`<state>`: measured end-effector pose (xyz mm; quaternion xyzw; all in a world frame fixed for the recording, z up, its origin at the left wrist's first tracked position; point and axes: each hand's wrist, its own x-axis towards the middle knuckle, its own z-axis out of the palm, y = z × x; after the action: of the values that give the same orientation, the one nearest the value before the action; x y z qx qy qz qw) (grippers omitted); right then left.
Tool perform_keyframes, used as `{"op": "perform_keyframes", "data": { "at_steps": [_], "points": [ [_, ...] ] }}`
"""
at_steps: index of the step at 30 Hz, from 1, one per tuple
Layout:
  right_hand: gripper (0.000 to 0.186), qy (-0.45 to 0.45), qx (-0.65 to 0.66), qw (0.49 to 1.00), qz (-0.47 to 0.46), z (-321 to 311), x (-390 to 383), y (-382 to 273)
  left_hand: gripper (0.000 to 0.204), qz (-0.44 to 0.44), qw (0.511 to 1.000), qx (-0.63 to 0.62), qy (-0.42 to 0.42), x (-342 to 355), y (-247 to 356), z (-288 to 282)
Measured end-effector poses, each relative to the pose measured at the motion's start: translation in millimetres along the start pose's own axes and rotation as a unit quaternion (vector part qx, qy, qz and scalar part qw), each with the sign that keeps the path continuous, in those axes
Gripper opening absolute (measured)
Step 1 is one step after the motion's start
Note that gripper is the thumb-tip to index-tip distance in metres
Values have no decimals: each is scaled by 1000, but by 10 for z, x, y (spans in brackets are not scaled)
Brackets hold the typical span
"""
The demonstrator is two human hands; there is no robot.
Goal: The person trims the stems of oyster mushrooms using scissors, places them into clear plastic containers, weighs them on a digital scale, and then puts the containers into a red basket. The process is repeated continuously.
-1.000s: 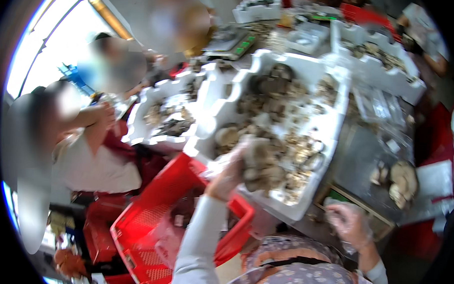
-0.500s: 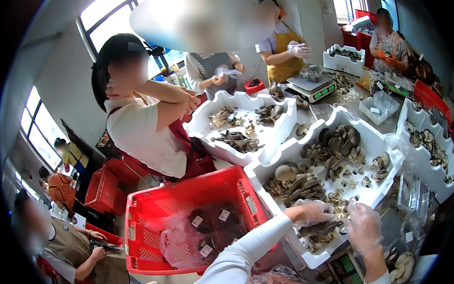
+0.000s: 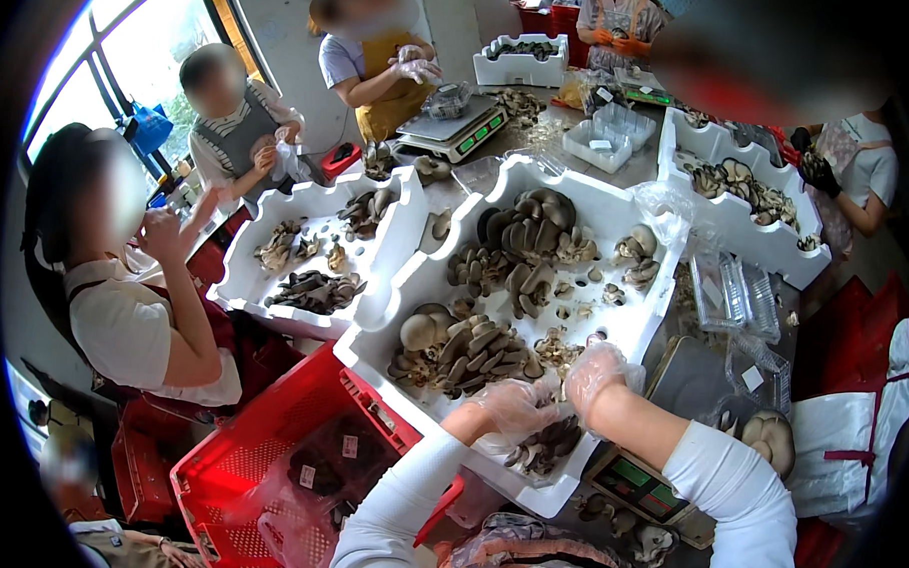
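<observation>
Both my hands, in clear plastic gloves, are inside the near white foam box (image 3: 399,282) of grey oyster mushrooms (image 3: 472,350). My left hand (image 3: 510,406) is low at the box's front, fingers curled, just above a dark mushroom cluster (image 3: 541,447). My right hand (image 3: 596,379) is closed beside it, right of the left hand, over small pale pieces (image 3: 557,348). What either hand holds is hidden by the fingers. A scale (image 3: 638,486) with green displays sits under the box's right edge, and a large pale mushroom (image 3: 767,440) lies right of it.
A red crate (image 3: 213,476) with packs stands left below the box. More foam boxes (image 3: 245,262) are left, right (image 3: 742,229) and behind. Clear trays (image 3: 720,288), a second scale (image 3: 445,133) and co-workers (image 3: 153,314) surround the table (image 3: 540,127).
A second ago my left hand held a large clump up; since then it has come down into the box's front. My right hand has moved up from beside the scale into the box.
</observation>
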<state>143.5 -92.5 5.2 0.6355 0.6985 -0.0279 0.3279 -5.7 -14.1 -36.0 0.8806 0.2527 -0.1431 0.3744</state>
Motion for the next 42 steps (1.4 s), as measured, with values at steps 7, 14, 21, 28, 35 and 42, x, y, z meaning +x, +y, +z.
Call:
{"op": "perform_keyframes", "data": {
  "at_steps": [7, 14, 21, 28, 35, 42],
  "points": [
    [18, -16, 99, 992, 81, -5, -514, 477, 44, -40, 986, 27, 162, -93, 274, -889],
    [54, 242, 396, 876, 136, 391, -1017, 223, 84, -182, 947, -15, 263, 1046, -333, -1200],
    [62, 260, 635, 700, 197, 701, -1074, 49, 59, -209, 953, 35, 218, 1662, -312, -1143],
    [54, 254, 811, 496, 178, 1004, -1065, -87, 31, -38, 825, -535, 179, 1287, -584, -1177],
    [48, 338, 796, 487, 124, 853, -1023, -32, 24, -42, 718, -678, 148, 702, -314, -989],
    [59, 351, 649, 666, 108, 344, -1230, 271, 19, 134, 568, -810, 53, 194, -83, -637]
  ]
}}
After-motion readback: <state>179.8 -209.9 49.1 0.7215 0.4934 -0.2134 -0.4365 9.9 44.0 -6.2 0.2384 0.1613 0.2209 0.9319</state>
